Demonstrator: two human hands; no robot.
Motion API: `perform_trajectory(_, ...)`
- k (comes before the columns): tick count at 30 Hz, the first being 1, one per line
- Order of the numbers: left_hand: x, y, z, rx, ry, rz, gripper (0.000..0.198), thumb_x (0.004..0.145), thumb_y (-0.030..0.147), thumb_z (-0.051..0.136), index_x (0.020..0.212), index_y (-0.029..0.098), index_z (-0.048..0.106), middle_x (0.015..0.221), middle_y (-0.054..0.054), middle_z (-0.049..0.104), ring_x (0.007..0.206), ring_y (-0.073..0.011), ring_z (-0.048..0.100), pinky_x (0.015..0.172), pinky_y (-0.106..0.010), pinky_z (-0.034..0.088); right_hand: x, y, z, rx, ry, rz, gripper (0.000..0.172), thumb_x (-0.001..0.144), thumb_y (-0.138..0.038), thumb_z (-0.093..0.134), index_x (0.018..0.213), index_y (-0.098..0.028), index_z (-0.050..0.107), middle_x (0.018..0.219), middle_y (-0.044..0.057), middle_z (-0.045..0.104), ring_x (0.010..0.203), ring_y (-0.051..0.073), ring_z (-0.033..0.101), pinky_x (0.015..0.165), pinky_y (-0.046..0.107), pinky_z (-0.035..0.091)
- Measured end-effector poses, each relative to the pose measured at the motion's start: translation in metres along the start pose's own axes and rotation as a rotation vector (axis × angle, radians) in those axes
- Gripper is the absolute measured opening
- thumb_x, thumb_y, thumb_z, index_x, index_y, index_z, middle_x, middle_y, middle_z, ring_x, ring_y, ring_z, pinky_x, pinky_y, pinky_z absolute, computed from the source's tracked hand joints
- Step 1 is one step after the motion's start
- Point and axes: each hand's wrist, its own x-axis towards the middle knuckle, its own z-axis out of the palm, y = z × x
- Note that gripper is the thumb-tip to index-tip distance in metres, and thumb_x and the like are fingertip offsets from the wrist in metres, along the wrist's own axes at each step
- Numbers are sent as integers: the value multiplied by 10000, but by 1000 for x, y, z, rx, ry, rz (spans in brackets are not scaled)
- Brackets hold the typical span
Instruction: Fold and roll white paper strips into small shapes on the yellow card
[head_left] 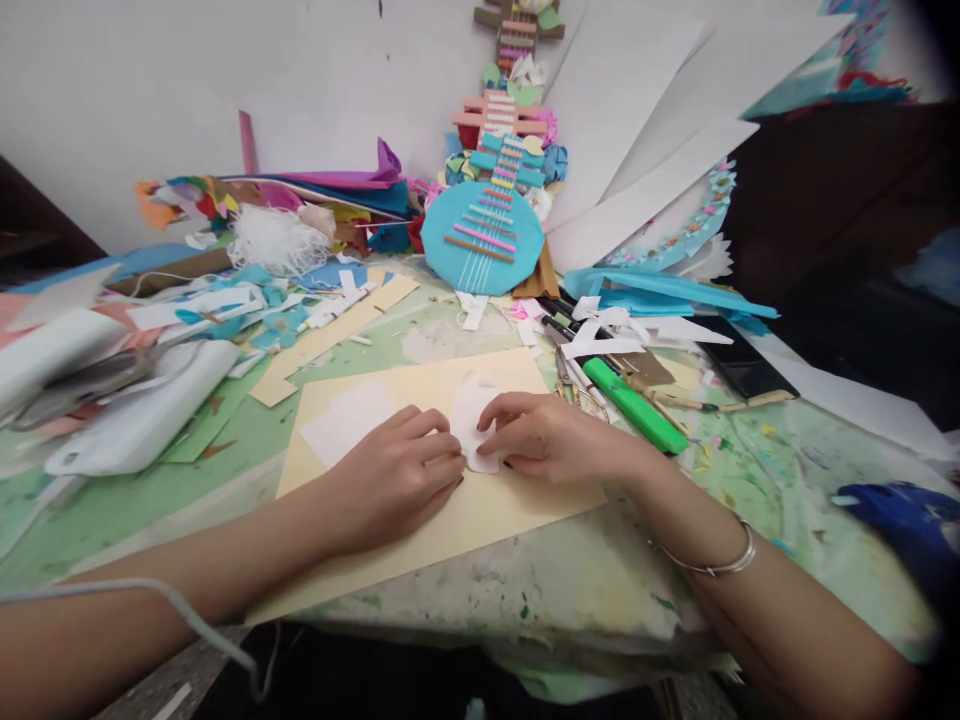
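A pale yellow sheet of card point(420, 520) lies on the table before me. On it, a small white piece of paper point(466, 405) sits between my hands. My left hand point(409, 465) rests on the card with bent fingers held together, their tips at the left edge of that piece. From the other side, my right hand point(544, 435) curls its fingers and thumb onto the same piece. Another white paper piece point(349, 420) lies flat on the card, partly behind my left hand. A silver bangle point(720, 562) circles my right wrist.
A green cutter point(634, 405), pens and paper scraps lie to the right, near a black phone point(742, 360). A blue lute-shaped paper craft point(484, 240) leans at the back. At left are a white power strip point(150, 405) and a heap of white string point(270, 240).
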Motion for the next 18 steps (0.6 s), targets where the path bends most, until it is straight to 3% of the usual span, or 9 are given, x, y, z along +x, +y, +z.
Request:
perform_trajectory(10, -12, 11, 8, 104, -19, -3, 221, 854, 132, 469, 1036, 104, 592, 892, -109, 631, 941, -247, 536, 737, -383, 479, 1, 4, 7, 32, 79, 30, 192, 801, -103, 544, 866, -183, 706, 986, 61, 625, 847, 132, 583, 776, 273, 461)
perform_trajectory(18, -8, 13, 6, 116, 16, -32, 195, 848, 132, 481, 995, 105, 605, 869, -110, 628, 938, -257, 542, 731, -402, 491, 5, -1, 6, 105, 52, 55, 151, 800, -103, 541, 825, -166, 676, 937, 55, 638, 835, 130, 581, 766, 261, 452)
